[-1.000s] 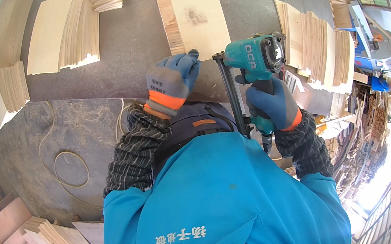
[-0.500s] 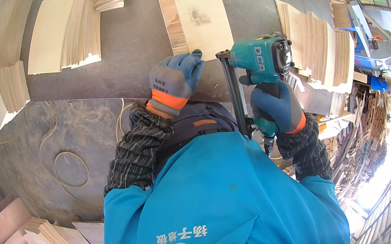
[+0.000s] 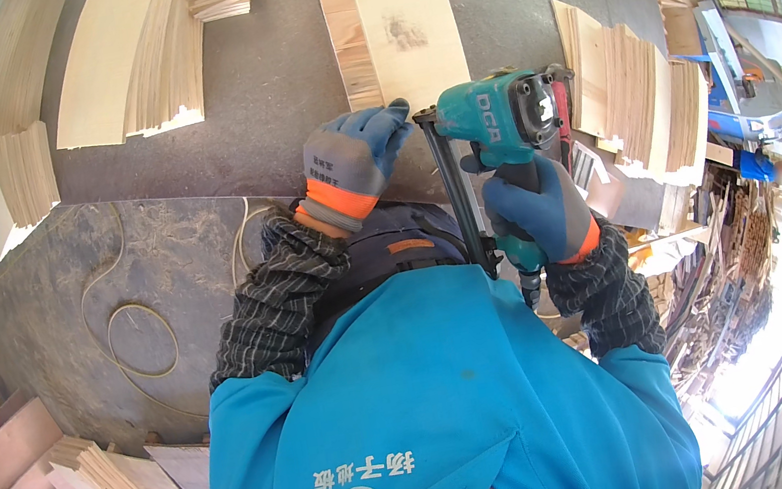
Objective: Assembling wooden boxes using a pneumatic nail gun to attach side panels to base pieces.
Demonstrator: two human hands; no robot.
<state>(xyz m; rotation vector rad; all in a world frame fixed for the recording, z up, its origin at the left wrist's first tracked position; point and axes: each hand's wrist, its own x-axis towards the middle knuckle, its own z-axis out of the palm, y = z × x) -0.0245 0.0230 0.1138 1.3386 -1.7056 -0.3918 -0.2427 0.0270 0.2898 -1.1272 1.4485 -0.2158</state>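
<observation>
My left hand (image 3: 353,162), in a grey, blue and orange glove, rests with curled fingers on the near end of a long pale wooden board (image 3: 404,25) that lies on the grey workbench (image 3: 275,80). My right hand (image 3: 538,212), gloved in blue with an orange cuff, grips the handle of a teal nail gun (image 3: 503,111). The gun's nose sits at the board's near end, just right of my left fingertips. Its black magazine (image 3: 458,199) runs down toward my body. My blue apron hides the bench edge below.
Stacks of thin wooden sheets lie at the upper left (image 3: 128,71), at the far left (image 3: 8,185) and to the right (image 3: 635,86). A pale hose (image 3: 130,324) loops on the floor at left. More wood pieces (image 3: 94,486) are heaped at lower left.
The nail gun and my right hand have shifted a little to the right along the board's end. My left hand has stayed on the board.
</observation>
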